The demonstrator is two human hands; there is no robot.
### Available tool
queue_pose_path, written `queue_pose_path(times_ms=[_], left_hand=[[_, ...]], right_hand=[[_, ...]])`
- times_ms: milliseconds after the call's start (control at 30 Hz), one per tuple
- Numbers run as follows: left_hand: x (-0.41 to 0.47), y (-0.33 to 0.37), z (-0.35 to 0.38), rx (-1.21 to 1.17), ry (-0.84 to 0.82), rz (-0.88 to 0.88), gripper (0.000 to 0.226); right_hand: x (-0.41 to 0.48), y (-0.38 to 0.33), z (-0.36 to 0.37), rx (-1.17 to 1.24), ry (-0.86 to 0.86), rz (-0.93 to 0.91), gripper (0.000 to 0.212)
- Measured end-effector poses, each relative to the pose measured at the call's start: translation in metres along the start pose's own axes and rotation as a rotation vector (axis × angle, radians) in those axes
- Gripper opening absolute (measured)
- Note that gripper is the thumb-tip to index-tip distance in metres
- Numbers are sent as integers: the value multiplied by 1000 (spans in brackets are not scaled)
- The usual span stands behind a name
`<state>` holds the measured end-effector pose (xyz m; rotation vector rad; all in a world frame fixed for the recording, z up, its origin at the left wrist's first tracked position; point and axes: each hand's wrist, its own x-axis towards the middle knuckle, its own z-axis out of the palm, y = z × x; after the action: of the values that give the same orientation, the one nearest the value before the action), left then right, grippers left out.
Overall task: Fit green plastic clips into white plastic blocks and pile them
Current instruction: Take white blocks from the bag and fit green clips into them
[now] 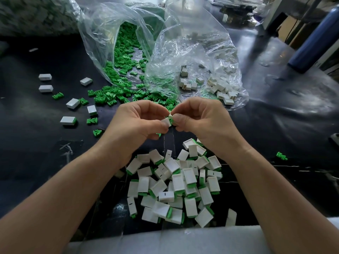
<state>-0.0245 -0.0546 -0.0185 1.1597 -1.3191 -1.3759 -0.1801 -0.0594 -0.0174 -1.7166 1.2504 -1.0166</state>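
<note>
My left hand [138, 121] and my right hand [200, 121] meet at the middle of the view, above the dark table. Between their fingertips is a small white block [167, 121] with a green clip [171, 119] at its right end. The left thumb and fingers pinch the block; the right fingers pinch the clip. A second green piece [158, 134] peeks out under the left palm. Below my hands lies a pile of white blocks with green clips fitted [176, 186]. Loose green clips [117, 96] spill from a clear bag [110, 33]. Another clear bag [207, 52] holds white blocks [220, 87].
Several white blocks [73, 103] and stray green clips [93, 121] lie scattered on the black table at the left. One green clip [281, 156] lies alone at the right. A dark blue cylinder [315, 39] stands at the far right. A pale padded edge [165, 241] runs along the near side.
</note>
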Motion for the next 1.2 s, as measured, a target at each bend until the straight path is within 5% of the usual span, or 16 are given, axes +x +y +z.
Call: queue_pose_path(times_ms=[467, 833, 1200], left_hand=[[-1, 1, 0, -61, -16, 6, 22], [-1, 1, -2, -9, 13, 23, 39], [-6, 4, -5, 187, -34, 171, 48]], right_hand=[[0, 0, -5, 76, -39, 24, 13], [0, 2, -1, -173, -94, 50, 22], [-4, -5, -4, -411, -164, -184, 17]])
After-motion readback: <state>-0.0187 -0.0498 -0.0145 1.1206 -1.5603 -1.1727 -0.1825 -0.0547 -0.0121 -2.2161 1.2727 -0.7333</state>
